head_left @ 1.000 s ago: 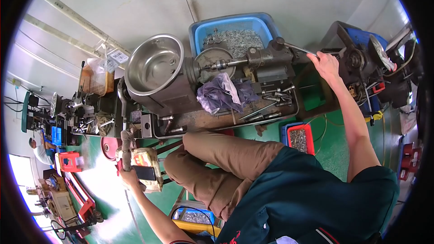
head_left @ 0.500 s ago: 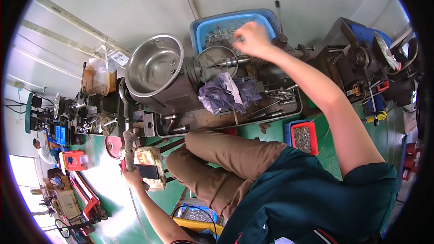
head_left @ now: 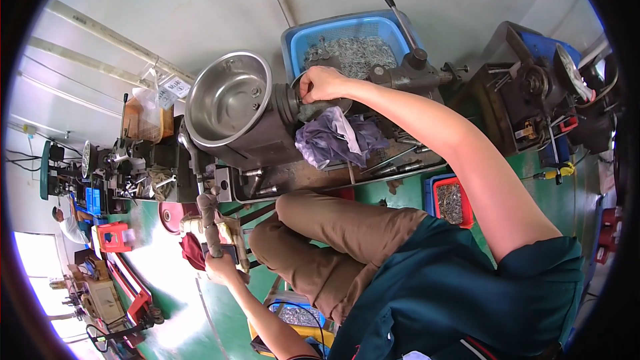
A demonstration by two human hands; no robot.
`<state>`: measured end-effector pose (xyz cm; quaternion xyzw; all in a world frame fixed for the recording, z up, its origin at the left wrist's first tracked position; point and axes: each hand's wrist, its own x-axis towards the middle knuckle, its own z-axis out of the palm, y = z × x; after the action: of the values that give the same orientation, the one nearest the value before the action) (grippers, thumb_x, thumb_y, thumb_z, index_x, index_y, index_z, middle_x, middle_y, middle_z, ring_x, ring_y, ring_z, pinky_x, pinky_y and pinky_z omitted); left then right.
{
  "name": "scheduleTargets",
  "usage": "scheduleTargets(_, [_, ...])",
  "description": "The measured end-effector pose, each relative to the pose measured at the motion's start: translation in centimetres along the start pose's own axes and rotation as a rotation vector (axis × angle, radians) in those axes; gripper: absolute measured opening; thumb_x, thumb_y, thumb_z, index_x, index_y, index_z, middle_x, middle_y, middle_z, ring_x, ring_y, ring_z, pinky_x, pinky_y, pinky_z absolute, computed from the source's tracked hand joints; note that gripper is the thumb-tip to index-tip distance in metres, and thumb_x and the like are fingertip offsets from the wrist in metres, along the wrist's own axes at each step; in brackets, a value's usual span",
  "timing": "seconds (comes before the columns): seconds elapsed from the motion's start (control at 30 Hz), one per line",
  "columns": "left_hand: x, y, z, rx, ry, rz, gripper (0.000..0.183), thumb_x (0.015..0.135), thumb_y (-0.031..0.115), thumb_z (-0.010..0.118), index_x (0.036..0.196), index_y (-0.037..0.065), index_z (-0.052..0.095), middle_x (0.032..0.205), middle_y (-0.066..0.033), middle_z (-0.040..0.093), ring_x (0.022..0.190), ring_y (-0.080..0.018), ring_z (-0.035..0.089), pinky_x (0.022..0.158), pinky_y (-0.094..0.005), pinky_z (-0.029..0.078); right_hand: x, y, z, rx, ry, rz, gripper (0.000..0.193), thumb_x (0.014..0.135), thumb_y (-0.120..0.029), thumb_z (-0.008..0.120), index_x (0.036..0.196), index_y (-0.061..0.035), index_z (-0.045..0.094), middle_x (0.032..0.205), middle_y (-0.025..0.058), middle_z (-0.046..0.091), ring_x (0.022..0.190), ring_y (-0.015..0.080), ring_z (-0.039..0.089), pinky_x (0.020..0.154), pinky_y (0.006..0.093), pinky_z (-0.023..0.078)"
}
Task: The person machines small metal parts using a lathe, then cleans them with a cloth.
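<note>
My left hand (head_left: 221, 269) is closed around the lower end of a long lever handle (head_left: 210, 223), which looks wrapped and hangs down from the left of a small lathe. My right hand (head_left: 323, 85) is at the lathe's spindle nose (head_left: 285, 103), fingers bent and pinched together. Whatever sits between those fingers is hidden. Below that hand a crumpled purple rag (head_left: 327, 141) lies over the lathe bed. On the headstock rests a steel bowl (head_left: 200, 110) with a few small metal pieces in it. Right of my hand stands the tailstock (head_left: 407, 77) with its black-knobbed lever (head_left: 400, 21).
Behind the lathe a blue basket (head_left: 291, 53) holds many thin metal pieces. Metal tools (head_left: 400, 168) lie in the lathe's tray. A red bin (head_left: 469, 210) of small parts stands on the green floor at right. Another machine (head_left: 533, 87) is at far right; a person (head_left: 70, 227) is far left.
My right hand came down and left from over the basket to the spindle. The tailstock lever now leans left, and its drill chuck no longer shows. My left hand and the handle shifted right.
</note>
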<state>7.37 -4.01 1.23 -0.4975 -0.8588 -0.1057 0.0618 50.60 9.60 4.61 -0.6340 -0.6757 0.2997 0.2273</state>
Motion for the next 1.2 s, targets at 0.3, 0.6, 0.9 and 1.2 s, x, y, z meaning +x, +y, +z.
scheduleTargets(0.3, [-2.0,1.7,-0.7,-0.002,-0.080,-0.104,0.030,0.062,0.029,0.060,0.083,0.008,0.060,0.075,-0.0142,0.060,0.070,-0.0326,0.057,0.061,-0.0419,0.044,0.4,-0.2,0.0,0.048,-0.064,0.012,0.018,0.056,-0.018,0.064,0.073,-0.0111,0.064,0.072,0.0051,0.062,0.073,0.0204,0.058,0.067,0.0305,0.044])
scheduleTargets(0.6, [-2.2,1.8,-0.8,-0.066,-0.044,-0.072,0.030,0.062,0.030,0.061,0.080,0.007,0.060,0.073,-0.0150,0.059,0.068,-0.0331,0.057,0.060,-0.0426,0.043,-1.2,-1.0,-2.4,-0.116,-0.057,-0.117,0.017,0.055,-0.020,0.061,0.067,-0.0075,0.059,0.068,0.0060,0.058,0.070,0.0236,0.056,0.066,0.0335,0.043])
scheduleTargets(0.9, [-2.1,1.9,-0.7,-0.083,-0.040,-0.053,0.030,0.062,0.031,0.060,0.076,0.005,0.059,0.070,-0.0167,0.058,0.066,-0.0349,0.056,0.059,-0.0440,0.043,-7.1,-2.8,-5.8,-0.444,-0.030,-0.332,0.011,0.052,-0.014,0.059,0.055,-0.0069,0.052,0.067,0.0055,0.053,0.085,0.0231,0.044,0.077,0.0347,0.035])
scheduleTargets(1.2, [-2.4,2.2,-1.4,-0.033,-0.054,-0.054,0.034,0.062,0.034,0.058,0.081,0.006,0.061,0.073,-0.0159,0.059,0.071,-0.0345,0.056,0.062,-0.0432,0.042,-9.1,-3.3,-4.1,-0.783,-0.382,-0.208,0.013,0.053,-0.010,0.058,0.066,-0.0093,0.061,0.074,0.0058,0.059,0.089,0.0247,0.046,0.079,0.0356,0.036])
